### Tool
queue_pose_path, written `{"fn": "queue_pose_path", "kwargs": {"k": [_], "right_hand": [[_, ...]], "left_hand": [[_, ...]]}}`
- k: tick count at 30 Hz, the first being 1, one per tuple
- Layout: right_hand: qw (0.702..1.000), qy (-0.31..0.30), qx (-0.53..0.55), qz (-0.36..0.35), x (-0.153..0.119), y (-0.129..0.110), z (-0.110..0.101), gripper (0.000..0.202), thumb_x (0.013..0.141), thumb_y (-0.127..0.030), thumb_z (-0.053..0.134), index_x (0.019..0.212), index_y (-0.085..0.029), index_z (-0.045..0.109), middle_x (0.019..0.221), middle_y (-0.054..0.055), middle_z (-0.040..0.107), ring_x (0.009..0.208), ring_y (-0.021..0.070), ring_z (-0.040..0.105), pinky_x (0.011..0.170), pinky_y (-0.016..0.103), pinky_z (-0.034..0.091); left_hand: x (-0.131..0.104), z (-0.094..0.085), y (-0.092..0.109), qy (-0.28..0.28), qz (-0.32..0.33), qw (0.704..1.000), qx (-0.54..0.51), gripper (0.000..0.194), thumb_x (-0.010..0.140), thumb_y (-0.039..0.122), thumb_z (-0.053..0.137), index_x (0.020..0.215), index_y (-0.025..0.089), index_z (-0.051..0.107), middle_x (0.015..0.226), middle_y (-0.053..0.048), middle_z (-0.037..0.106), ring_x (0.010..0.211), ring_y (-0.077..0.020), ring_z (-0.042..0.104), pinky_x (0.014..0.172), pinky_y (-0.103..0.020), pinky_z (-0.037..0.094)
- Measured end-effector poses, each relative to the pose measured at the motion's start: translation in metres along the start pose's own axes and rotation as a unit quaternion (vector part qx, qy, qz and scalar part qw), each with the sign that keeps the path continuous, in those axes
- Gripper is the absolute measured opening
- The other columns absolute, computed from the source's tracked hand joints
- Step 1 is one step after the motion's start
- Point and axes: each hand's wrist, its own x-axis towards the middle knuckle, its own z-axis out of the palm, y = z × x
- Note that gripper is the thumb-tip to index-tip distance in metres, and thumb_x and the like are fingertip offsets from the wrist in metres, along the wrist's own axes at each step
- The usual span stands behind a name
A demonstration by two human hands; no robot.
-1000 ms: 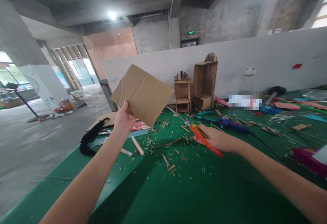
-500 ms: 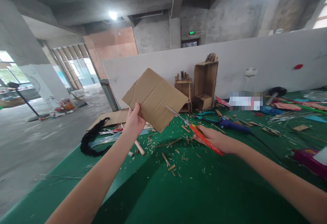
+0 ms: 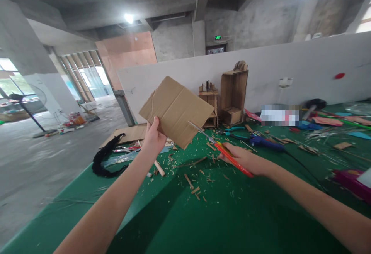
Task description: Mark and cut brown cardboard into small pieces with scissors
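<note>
A flat piece of brown cardboard [image 3: 176,109] with creases across it is held up above the table. My left hand [image 3: 156,136] pinches its lower left edge, thumb on the near face. In my right hand [image 3: 239,156] is a pair of scissors [image 3: 224,151] with red and yellow handles, fingers wrapped round them. The blades point up and left, their tips in front of the cardboard's lower right part. Whether the blades touch or cut the cardboard I cannot tell.
Cardboard scraps [image 3: 195,189] litter the green table [image 3: 232,223]. Behind stand a tall open cardboard box [image 3: 234,95] and a smaller cardboard structure [image 3: 213,99]. A blue glue gun [image 3: 265,142] with a cord lies right, a black fuzzy strip [image 3: 101,161] left. A white partition [image 3: 174,70] borders the back.
Almost nothing differs. The cardboard has tilted very slightly, its lower corner a touch higher; both hands keep their grip and the scissors stay nearly in place.
</note>
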Motion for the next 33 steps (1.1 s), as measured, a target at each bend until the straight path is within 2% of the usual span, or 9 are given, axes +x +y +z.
{"fn": "queue_pose_path", "kwargs": {"k": [3, 7, 9, 14, 18, 22, 25, 28, 33], "right_hand": [[1.000, 0.012, 0.017, -0.006, 0.002, 0.004, 0.001, 0.032, 0.083, -0.050, 0.049, 0.098, -0.021, 0.048, 0.099, 0.009, 0.066, 0.089, 0.0240, 0.060, 0.074, 0.035, 0.047], [0.999, 0.013, 0.042, -0.008, 0.004, 0.011, 0.001, 0.031, 0.082, -0.050, 0.050, 0.089, -0.021, 0.044, 0.092, 0.007, 0.063, 0.085, 0.0222, 0.060, 0.071, 0.034, 0.048], [0.999, 0.011, 0.049, -0.015, 0.005, 0.013, 0.000, 0.031, 0.082, -0.050, 0.049, 0.087, -0.021, 0.043, 0.091, 0.005, 0.062, 0.083, 0.0207, 0.059, 0.070, 0.033, 0.047], [1.000, 0.015, 0.018, -0.013, 0.001, 0.005, -0.004, 0.032, 0.081, -0.052, 0.046, 0.085, -0.021, 0.039, 0.086, 0.005, 0.057, 0.078, 0.0202, 0.057, 0.068, 0.034, 0.045], [0.999, 0.009, 0.031, -0.004, -0.002, -0.002, -0.006, 0.034, 0.080, -0.054, 0.046, 0.088, -0.021, 0.038, 0.083, 0.004, 0.056, 0.079, 0.0222, 0.057, 0.068, 0.036, 0.046], [0.999, -0.014, 0.050, 0.016, -0.003, 0.000, -0.007, 0.039, 0.078, -0.057, 0.049, 0.092, -0.023, 0.036, 0.086, 0.004, 0.056, 0.083, 0.0240, 0.058, 0.072, 0.038, 0.048], [0.999, -0.024, 0.017, 0.039, -0.004, -0.002, -0.008, 0.046, 0.078, -0.060, 0.048, 0.099, -0.022, 0.034, 0.085, 0.005, 0.056, 0.081, 0.0243, 0.058, 0.071, 0.037, 0.048], [0.998, -0.019, -0.034, 0.049, -0.006, -0.005, -0.009, 0.048, 0.077, -0.061, 0.047, 0.098, -0.020, 0.034, 0.079, 0.004, 0.054, 0.074, 0.0236, 0.057, 0.065, 0.035, 0.046], [0.998, 0.001, -0.047, 0.039, -0.006, -0.005, -0.005, 0.042, 0.080, -0.059, 0.045, 0.094, -0.020, 0.035, 0.076, 0.003, 0.054, 0.071, 0.0221, 0.056, 0.061, 0.032, 0.044]], "left_hand": [[-0.006, -0.003, -0.004, -0.024, -0.016, 0.999, 0.025, 0.023, 0.080, 0.014, 0.060, 0.097, 0.029, 0.058, 0.107, 0.003, 0.066, 0.101, -0.0142, 0.059, 0.093, -0.036, 0.047], [-0.013, -0.008, -0.011, -0.111, -0.051, 0.990, 0.068, 0.037, 0.070, 0.008, 0.068, 0.099, 0.028, 0.057, 0.102, 0.002, 0.068, 0.094, -0.0140, 0.063, 0.091, -0.034, 0.047], [-0.014, -0.009, -0.014, -0.127, -0.061, 0.987, 0.080, 0.036, 0.068, 0.008, 0.069, 0.098, 0.025, 0.058, 0.098, 0.001, 0.069, 0.093, -0.0140, 0.063, 0.090, -0.032, 0.047], [-0.013, -0.007, -0.018, -0.098, -0.046, 0.991, 0.081, 0.023, 0.071, 0.007, 0.066, 0.087, 0.021, 0.059, 0.089, 0.000, 0.071, 0.088, -0.0116, 0.065, 0.086, -0.024, 0.049], [-0.014, -0.007, -0.018, -0.090, -0.050, 0.992, 0.068, 0.020, 0.071, 0.005, 0.066, 0.082, 0.020, 0.059, 0.085, 0.000, 0.071, 0.083, -0.0106, 0.066, 0.083, -0.021, 0.049], [-0.016, -0.009, -0.020, -0.098, -0.053, 0.992, 0.067, 0.022, 0.071, 0.006, 0.067, 0.086, 0.020, 0.060, 0.086, 0.000, 0.071, 0.083, -0.0114, 0.066, 0.084, -0.024, 0.050], [-0.016, -0.010, -0.022, -0.117, -0.059, 0.989, 0.065, 0.023, 0.072, 0.008, 0.066, 0.090, 0.020, 0.060, 0.087, 0.000, 0.071, 0.082, -0.0126, 0.066, 0.086, -0.028, 0.050], [-0.018, -0.009, -0.024, -0.104, -0.073, 0.990, 0.066, 0.023, 0.072, 0.008, 0.066, 0.091, 0.020, 0.059, 0.086, 0.000, 0.071, 0.080, -0.0128, 0.067, 0.086, -0.030, 0.051], [-0.020, -0.008, -0.023, -0.105, -0.083, 0.989, 0.058, 0.023, 0.072, 0.006, 0.065, 0.090, 0.020, 0.059, 0.086, 0.000, 0.071, 0.081, -0.0127, 0.067, 0.085, -0.030, 0.052]]}}
